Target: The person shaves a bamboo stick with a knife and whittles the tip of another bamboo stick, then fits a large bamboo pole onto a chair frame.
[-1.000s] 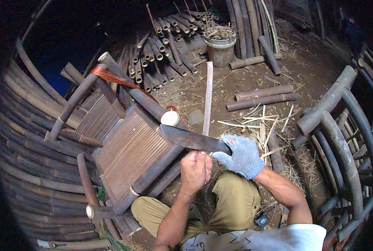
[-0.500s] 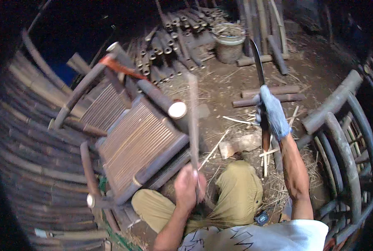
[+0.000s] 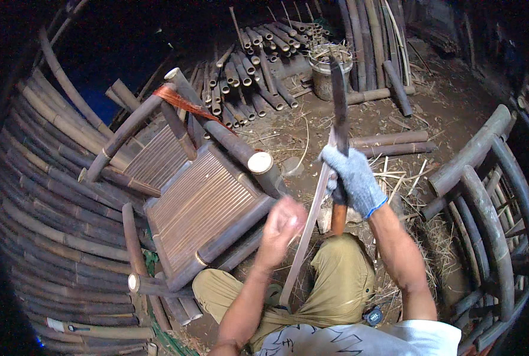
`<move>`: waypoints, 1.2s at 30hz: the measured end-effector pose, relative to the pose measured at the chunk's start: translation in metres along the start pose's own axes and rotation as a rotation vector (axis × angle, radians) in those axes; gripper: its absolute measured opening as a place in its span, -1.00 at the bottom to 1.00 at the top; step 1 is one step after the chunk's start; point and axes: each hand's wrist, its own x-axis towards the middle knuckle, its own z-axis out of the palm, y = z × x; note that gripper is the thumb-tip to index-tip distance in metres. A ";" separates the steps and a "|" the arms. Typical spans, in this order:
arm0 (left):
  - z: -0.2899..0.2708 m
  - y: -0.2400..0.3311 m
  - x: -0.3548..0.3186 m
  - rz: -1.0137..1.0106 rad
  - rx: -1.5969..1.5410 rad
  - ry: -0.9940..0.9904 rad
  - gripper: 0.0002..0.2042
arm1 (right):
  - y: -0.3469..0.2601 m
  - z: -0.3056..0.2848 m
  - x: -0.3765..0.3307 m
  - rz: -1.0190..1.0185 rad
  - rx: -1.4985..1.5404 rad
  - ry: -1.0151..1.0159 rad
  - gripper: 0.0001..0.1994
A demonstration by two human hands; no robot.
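My right hand (image 3: 353,177), in a grey knitted glove, is closed around a long knife (image 3: 339,95). Its dark blade points up and away, and the orange-brown handle end shows below the glove. A pale bamboo strip (image 3: 303,249) runs from my lap up to the gloved thumb, alongside the blade; whether the glove also grips it I cannot tell. My bare left hand (image 3: 283,228) is raised just left of the strip, apparently off it, its fingers smeared by motion.
To the left stands a bamboo chair (image 3: 202,202) with an orange band, beside stacked poles (image 3: 68,237). Cut bamboo tubes (image 3: 246,77) and a bucket of scraps (image 3: 330,74) are at the back. A bamboo frame (image 3: 484,196) stands right; a tape measure (image 3: 372,315) lies by my knee.
My left hand has come off the strip's lower end and moved up. The knife has swung left and nearer, against the strip, whose lower end has dropped toward my lap.
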 end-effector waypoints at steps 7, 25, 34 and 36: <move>-0.010 0.009 -0.033 -0.238 0.069 -0.136 -0.58 | -0.006 -0.012 0.014 -0.623 -0.993 0.245 -0.59; -0.010 -0.002 -0.084 0.153 0.752 0.075 -0.62 | -0.026 -0.053 0.035 -0.379 -1.348 0.400 -0.41; 0.005 0.015 -0.010 0.002 -0.015 0.031 -0.53 | 0.040 -0.029 -0.033 -0.717 -1.134 -0.054 -0.56; 0.018 0.019 0.000 -0.035 0.006 0.070 -0.55 | 0.043 -0.018 -0.045 -0.733 -1.218 -0.082 -0.55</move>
